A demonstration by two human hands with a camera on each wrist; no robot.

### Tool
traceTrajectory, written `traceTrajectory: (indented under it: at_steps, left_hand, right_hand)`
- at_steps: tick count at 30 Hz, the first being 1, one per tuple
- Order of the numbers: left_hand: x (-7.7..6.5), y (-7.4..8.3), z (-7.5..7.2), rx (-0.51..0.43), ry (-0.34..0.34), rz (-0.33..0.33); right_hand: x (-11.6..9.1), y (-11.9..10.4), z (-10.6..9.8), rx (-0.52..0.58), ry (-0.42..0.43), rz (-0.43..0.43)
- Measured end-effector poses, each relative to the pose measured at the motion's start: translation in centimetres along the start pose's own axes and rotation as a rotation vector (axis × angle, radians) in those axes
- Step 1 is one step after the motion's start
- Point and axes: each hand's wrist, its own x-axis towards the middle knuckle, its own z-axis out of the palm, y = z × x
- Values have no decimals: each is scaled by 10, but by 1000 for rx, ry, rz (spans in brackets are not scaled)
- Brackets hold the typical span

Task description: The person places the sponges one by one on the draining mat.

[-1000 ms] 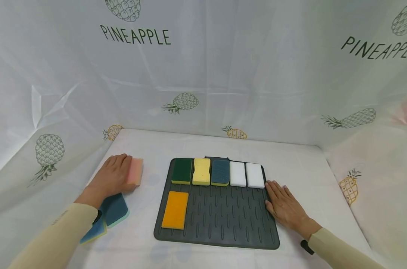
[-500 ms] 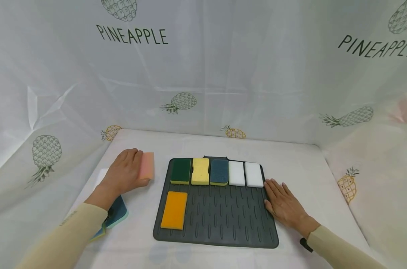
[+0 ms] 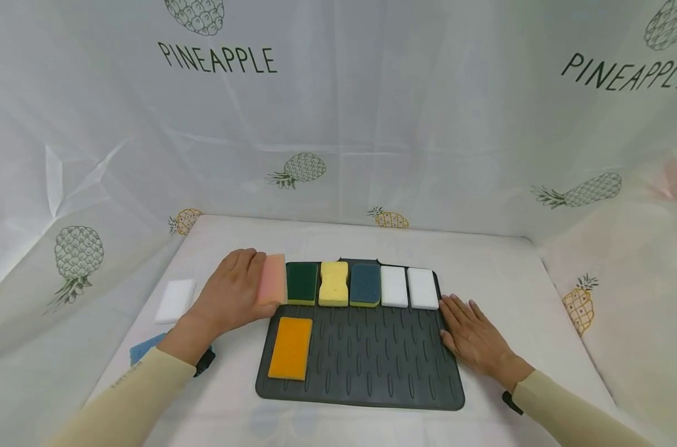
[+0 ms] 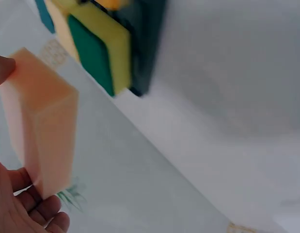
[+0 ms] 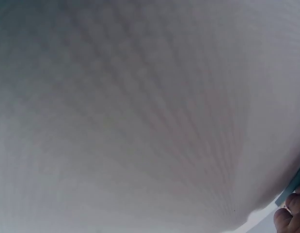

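Note:
My left hand [image 3: 234,290] grips a pink sponge [image 3: 272,279] by its ends, thumb at one end and fingers at the other. In the head view the sponge overlaps the left edge of a dark grey ridged mat [image 3: 366,360], beside a green-topped sponge [image 3: 302,283]. In the left wrist view the pink sponge [image 4: 48,121] is raised, apart from the mat. My right hand [image 3: 475,340] lies with fairly straight fingers along the mat's right edge, fingertips touching it near a white sponge [image 3: 423,288].
Along the mat's back row also sit a yellow sponge [image 3: 333,284], a dark blue one [image 3: 365,285] and another white one [image 3: 394,287]. An orange sponge [image 3: 290,348] lies front left. Left on the table are a white block [image 3: 175,301] and a blue sponge [image 3: 145,347], partly hidden.
My left hand has carried the pink sponge rightward from the table's left side to the mat's left edge, uncovering the white block. The right hand has stayed in place.

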Motion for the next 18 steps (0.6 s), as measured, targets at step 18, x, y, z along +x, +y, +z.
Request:
traceTrajectory:
  at_steps: [18]
  left_hand:
    - [12, 97, 12, -202, -236, 72]
  right_hand:
    - [-1, -1, -2, 33, -23, 17]
